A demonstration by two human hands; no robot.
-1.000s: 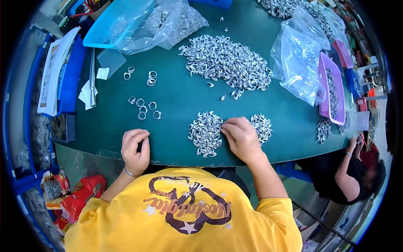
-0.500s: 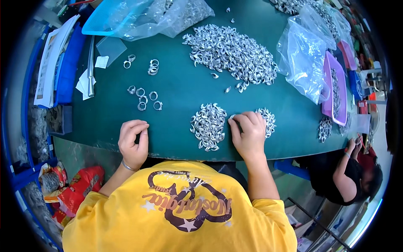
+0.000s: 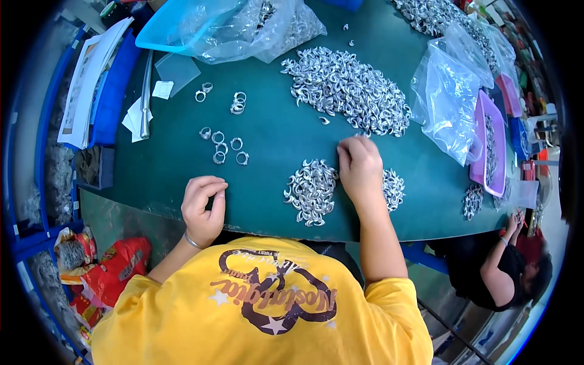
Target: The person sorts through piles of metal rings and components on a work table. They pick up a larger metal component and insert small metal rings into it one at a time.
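Note:
My left hand [image 3: 204,210] rests at the table's near edge, fingers curled and thumb close to the index fingertip. Whatever may be in that pinch is too small to make out. Over the table, my right hand [image 3: 362,170] has its fingers bent down and closed at the near edge of a large heap of small silver crescent-shaped metal pieces [image 3: 347,91]; its fingertips are partly hidden. A smaller pile of these pieces [image 3: 311,191] lies left of my right wrist. Another small pile [image 3: 393,190] sits to its right, partly covered by the forearm.
Several silver rings [image 3: 220,147] lie on the green table [image 3: 267,140], left of centre. A metal rod [image 3: 146,97] rests on white paper. At the back are a blue basket [image 3: 164,33] and clear bags [image 3: 447,91]. A purple tray [image 3: 493,146] stands right, near another person [image 3: 502,261].
My right hand has moved away from between the two small piles, farther up toward the large heap. My left hand keeps its curled pose. The whole view has shifted slightly.

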